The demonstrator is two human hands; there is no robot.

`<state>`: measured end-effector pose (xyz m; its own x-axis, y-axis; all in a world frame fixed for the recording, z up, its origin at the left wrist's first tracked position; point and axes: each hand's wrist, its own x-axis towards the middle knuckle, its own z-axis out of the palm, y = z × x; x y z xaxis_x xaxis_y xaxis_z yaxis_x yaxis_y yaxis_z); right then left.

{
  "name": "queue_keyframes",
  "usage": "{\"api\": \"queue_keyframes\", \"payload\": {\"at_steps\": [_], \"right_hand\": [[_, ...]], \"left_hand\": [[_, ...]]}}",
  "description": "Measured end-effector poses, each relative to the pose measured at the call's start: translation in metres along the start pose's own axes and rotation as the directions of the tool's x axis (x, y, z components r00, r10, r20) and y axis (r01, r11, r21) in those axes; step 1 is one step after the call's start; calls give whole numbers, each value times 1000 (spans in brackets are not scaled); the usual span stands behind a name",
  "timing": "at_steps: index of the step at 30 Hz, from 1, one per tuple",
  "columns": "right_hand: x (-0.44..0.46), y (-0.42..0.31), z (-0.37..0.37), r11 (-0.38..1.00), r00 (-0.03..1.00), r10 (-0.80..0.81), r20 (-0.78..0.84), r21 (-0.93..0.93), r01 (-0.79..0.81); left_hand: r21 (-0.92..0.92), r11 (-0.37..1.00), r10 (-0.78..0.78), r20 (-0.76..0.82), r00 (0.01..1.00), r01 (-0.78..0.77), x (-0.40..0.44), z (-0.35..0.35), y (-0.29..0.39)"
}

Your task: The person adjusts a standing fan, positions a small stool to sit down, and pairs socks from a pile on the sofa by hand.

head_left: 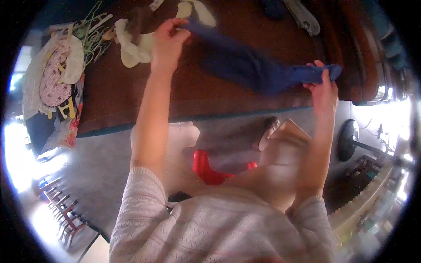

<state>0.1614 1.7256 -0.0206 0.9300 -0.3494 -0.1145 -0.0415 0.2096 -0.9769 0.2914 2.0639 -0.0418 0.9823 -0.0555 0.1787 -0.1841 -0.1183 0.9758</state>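
A dark blue sock (250, 63) is stretched between my two hands above the brown table (131, 101), its middle sagging and blurred. My left hand (169, 41) pinches one end at the upper left. At the right, my right hand (323, 85) grips the other end, and a short piece sticks out past the fingers. Cream socks (131, 48) lie on the table beside my left hand. Farther back are a grey sock (302, 17) and a dark blue bundle (274, 8) whose kind I cannot make out.
On the table's left side sit a patterned cloth pile (57, 76) with yellow pieces and a tangle of green cords (98, 39). Something red (208, 168) shows by my lap below the table edge. A dark round-based stand (347, 140) is on the floor at right.
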Motion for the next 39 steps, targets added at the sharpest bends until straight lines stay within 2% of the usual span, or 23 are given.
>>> {"api": "queue_keyframes", "payload": {"at_steps": [1,2,5,8,9,12,14,16,17,20,21,22,24,26,27,30,33,36,39], "right_hand": [[-4,-7,-1,1000,999,-17,-36,-12,17],[-7,-12,-4,999,997,-35,-70,-25,33],[-20,-30,-2,974,979,-175,-101,-161,157],[-38,-64,10,936,960,-256,-108,-274,219],[-38,-71,11,919,937,-304,-171,-313,241],[-37,-99,0,921,961,-273,-53,-302,245],[-31,-109,-4,875,941,-338,30,-358,326],[-32,-118,14,942,952,-302,-47,-169,290],[-33,-122,18,959,965,-261,16,-107,261],[-36,-113,60,974,971,-187,147,-104,203],[-35,-106,73,981,964,-149,222,-86,172],[-35,-98,88,988,949,-113,295,-68,139],[-37,-90,121,964,863,-88,497,-177,200],[-40,-79,146,981,787,-169,594,22,194],[-39,-79,149,977,765,-189,616,40,210],[-31,-72,150,951,792,-254,556,-4,308],[-33,-70,155,928,849,-198,490,-185,323],[-28,-65,161,842,842,-282,459,-302,447],[-28,-66,163,790,843,-294,451,-382,480]], "left_hand": [[-304,952,-39,-11,999,34,-1,-3,15],[-580,812,-78,-11,997,57,-2,-7,25],[-873,485,206,178,962,58,5,-33,29],[-927,373,52,68,996,44,1,-46,37],[-928,366,31,80,996,64,-2,-46,40],[-933,337,1,137,991,128,-11,-37,53],[-935,313,31,187,982,168,-15,-30,62],[-930,313,44,215,976,191,-20,-21,83],[-927,315,49,228,972,202,-22,-17,91],[-904,340,74,300,951,259,-30,-9,95],[-877,407,112,326,939,256,-32,-4,93],[-845,473,147,355,923,250,-34,3,89],[-780,580,153,386,910,234,-40,16,90],[-716,661,98,378,921,223,-46,24,93],[-743,627,112,382,918,233,-44,24,88],[-703,671,64,374,925,237,-40,19,88],[-708,670,54,347,936,223,-42,27,84],[-657,720,43,364,930,224,-44,28,86],[-615,778,102,327,940,129,-44,33,82]]}}
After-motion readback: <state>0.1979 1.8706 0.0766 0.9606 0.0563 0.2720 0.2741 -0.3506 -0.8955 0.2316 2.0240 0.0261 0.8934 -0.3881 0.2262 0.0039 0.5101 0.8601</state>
